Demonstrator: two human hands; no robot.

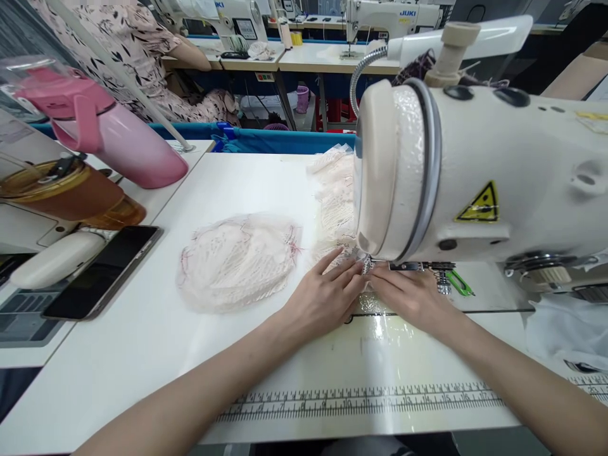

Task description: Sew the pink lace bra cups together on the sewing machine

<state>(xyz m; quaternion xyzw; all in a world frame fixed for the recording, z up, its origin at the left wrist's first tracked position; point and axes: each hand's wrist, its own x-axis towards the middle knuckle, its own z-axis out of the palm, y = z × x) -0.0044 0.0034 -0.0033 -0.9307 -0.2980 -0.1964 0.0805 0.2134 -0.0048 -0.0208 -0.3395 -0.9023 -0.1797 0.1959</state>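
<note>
Pale lace fabric [335,206] runs along the white table up to the needle area of a sewing machine [399,164]. My left hand [327,291] lies on the near end of this lace, its fingers stretched and slightly apart, just left of the presser foot. My right hand [411,294] rests flat on the other side, fingertips close to the foot and partly under the machine head. The needle and the stitching point are mostly hidden by the head and my fingers. Left of my left hand lies a separate pale lace piece [240,263] with red thread ends.
A phone [102,272], an amber cup [71,196] and a pink bottle [118,139] stand on the left. Green thread snips [460,284] lie beside my right hand. A ruler strip [356,402] crosses the front edge. White cloth [570,329] lies right. Another person sits beyond.
</note>
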